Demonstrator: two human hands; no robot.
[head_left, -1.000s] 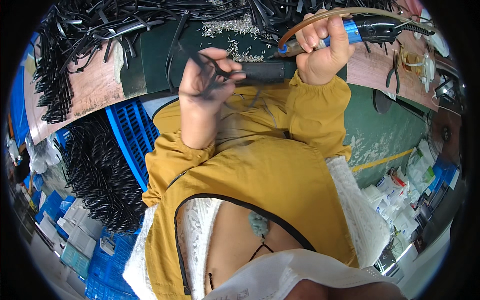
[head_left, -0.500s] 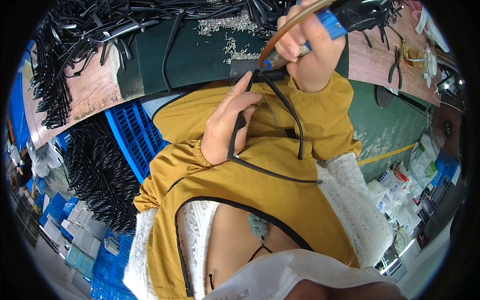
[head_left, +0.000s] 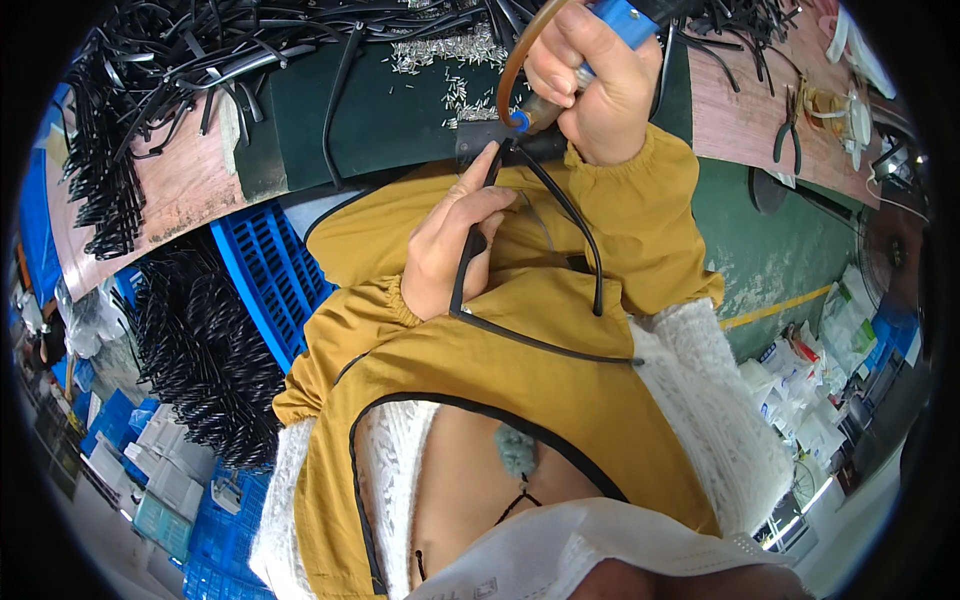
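Observation:
My left hand [head_left: 440, 250] is closed around a black glasses frame [head_left: 545, 345], whose two thin temples stretch toward my apron. Its forefinger points up at the hinge end, beside a small dark block [head_left: 478, 138] at the bench edge. In my right hand [head_left: 610, 95] is a powered screwdriver [head_left: 628, 18] with a blue body, gripped and tilted down to the left. A brown tube [head_left: 510, 75] curves down to its blue-ringed tip, just above the hinge end. Whether the tip touches the frame, I cannot tell. Loose small silver screws [head_left: 445, 50] lie beyond.
Many black temples [head_left: 200, 60] are heaped along the far left of the bench. Below it, a blue basket [head_left: 265, 270] stands beside a pile of black frames [head_left: 200, 350]. Pliers [head_left: 788, 130] lie at the bench's right.
My right hand and the screwdriver have shifted left and slightly up. My left hand and the glasses frame have barely moved.

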